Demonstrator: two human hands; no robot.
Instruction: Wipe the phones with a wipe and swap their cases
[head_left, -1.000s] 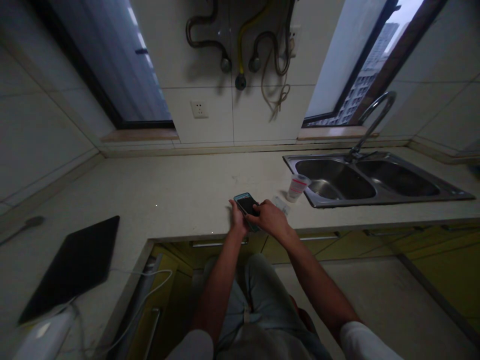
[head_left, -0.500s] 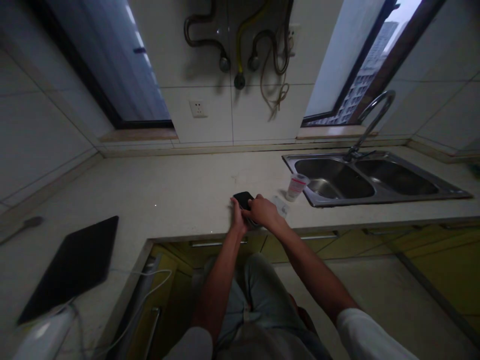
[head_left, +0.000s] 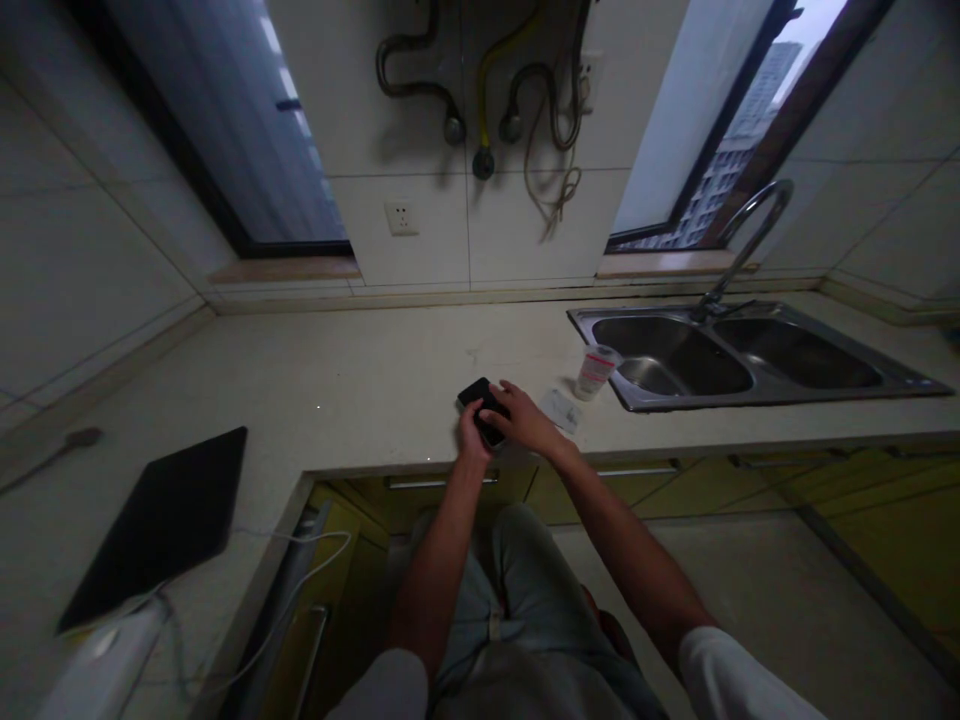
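A black smartphone (head_left: 474, 391) lies tilted over the front of the counter, between my two hands. My left hand (head_left: 471, 432) is wrapped round its lower left side, thumb over the edge. From the right, my right hand (head_left: 521, 415) reaches across it, with fingers at the upper right edge and thumb on the dark face. Part of the phone is hidden under these fingers. Just right of my right hand, a small clear sachet or film (head_left: 561, 410) lies flat. Behind that stands a clear plastic cup (head_left: 596, 372) with red markings, beside the sink.
A double steel sink (head_left: 637, 408) with a curved tap (head_left: 750, 230) is set in the right of the counter (head_left: 360, 370). On the left lie a dark flat panel (head_left: 161, 520), a white device (head_left: 105, 665) with cables and a long-handled utensil (head_left: 82, 437).
My right hand's fingers have spread, and more of the phone's dark face shows. The phone has turned slightly. The view has shifted a little; the cup stays put.
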